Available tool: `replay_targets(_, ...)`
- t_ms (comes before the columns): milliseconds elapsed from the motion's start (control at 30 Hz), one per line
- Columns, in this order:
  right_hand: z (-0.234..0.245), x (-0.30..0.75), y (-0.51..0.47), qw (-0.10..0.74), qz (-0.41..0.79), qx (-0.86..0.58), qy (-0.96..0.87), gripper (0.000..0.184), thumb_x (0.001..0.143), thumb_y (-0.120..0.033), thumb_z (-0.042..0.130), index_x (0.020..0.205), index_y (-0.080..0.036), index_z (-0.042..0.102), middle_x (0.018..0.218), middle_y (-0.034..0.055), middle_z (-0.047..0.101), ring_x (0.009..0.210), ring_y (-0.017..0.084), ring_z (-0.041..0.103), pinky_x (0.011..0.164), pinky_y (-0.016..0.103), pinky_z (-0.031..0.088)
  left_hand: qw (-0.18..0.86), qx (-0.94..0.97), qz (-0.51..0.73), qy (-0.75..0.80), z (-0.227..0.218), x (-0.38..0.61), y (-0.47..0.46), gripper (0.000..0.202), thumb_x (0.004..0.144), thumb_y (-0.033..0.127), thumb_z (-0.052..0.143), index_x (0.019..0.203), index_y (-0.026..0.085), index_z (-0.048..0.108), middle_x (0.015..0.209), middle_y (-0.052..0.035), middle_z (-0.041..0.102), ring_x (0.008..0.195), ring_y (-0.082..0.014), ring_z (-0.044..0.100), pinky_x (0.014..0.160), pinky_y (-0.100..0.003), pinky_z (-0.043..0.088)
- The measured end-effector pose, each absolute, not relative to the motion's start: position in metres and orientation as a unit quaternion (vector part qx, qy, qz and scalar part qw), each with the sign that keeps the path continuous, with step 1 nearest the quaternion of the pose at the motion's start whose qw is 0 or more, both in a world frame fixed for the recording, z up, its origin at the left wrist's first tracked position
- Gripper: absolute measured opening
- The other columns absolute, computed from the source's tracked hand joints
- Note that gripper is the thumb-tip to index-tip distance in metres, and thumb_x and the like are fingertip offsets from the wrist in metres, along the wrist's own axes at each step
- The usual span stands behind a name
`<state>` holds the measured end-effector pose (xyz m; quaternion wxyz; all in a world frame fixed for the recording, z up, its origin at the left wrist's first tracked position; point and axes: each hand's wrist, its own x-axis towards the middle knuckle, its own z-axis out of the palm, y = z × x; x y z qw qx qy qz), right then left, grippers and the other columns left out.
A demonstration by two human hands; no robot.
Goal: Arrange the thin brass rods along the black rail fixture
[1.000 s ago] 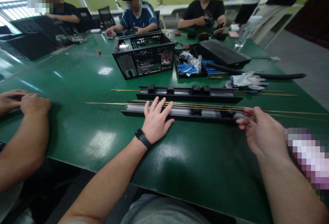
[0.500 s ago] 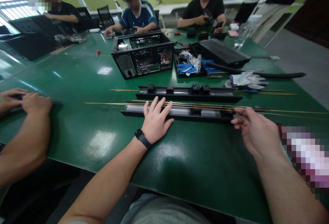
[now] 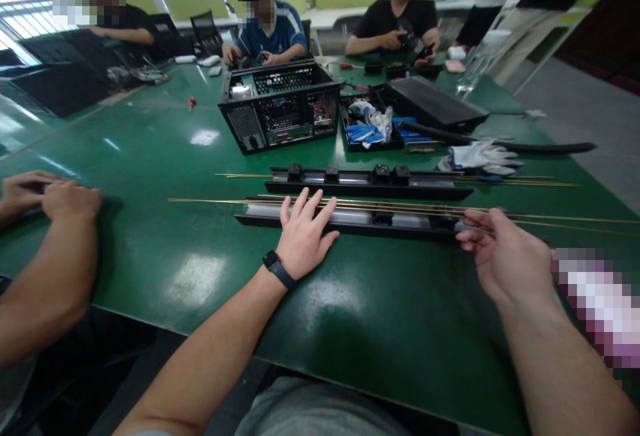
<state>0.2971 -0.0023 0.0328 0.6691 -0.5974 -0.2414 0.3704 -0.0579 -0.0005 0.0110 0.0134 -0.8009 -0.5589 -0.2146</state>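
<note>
My left hand (image 3: 306, 233), with a watch at the wrist, lies with its fingers spread across the near black channel-shaped rail (image 3: 280, 223). Several thin gold-coloured rods (image 3: 357, 204) run lengthwise over this rail and stick out past both ends. At its right end, the thumb and fingers of my right hand (image 3: 500, 249) pinch one of these rods; exactly how many are in the pinch I cannot tell. Small black blocks (image 3: 383, 215) sit inside the near rail. Just behind lies a second black rail (image 3: 350, 188) with several black blocks and more rods at its ends.
An open computer case (image 3: 280, 109) stands behind the rails on the green table (image 3: 150, 149). Right of it are a tray with gloves (image 3: 373, 126), a white glove (image 3: 480, 156) and a long black strip (image 3: 545, 147). A co-worker's hands (image 3: 55, 196) rest at left; others sit opposite.
My right hand has shifted slightly to the right, and the left end of a rod has moved a little the same way. My left hand stays on the rail.
</note>
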Motion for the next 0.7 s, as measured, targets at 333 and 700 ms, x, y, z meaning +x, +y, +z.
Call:
replay_targets(333,0.035,0.3,-0.003,0.673,0.363,-0.598,-0.241,0.029,0.1,-0.04,0.095,0.098,-0.016,0.079,0.101,0.0069,0.08,0.059,0.012,0.071,0.046,0.021,0.05,0.013,-0.802,-0.215,-0.557,0.012,-0.057,0.0,0.065,0.112,0.034,0.081,0.176,0.03,0.07,0.19,-0.0188,0.059,0.184,-0.0475,0.045,0.15,-0.078,0.029)
replay_targets(700,0.023,0.296,-0.005,0.658,0.372,-0.583,-0.298,0.042,0.09,-0.055,0.102,0.093,-0.017,0.086,0.115,0.0139,0.086,0.063,0.012,0.071,0.048,0.018,0.051,0.023,-0.801,-0.211,-0.559,0.01,-0.058,0.0,0.066,0.113,0.036,0.082,0.177,0.03,0.07,0.19,-0.0182,0.059,0.184,-0.0474,0.046,0.15,-0.077,0.03)
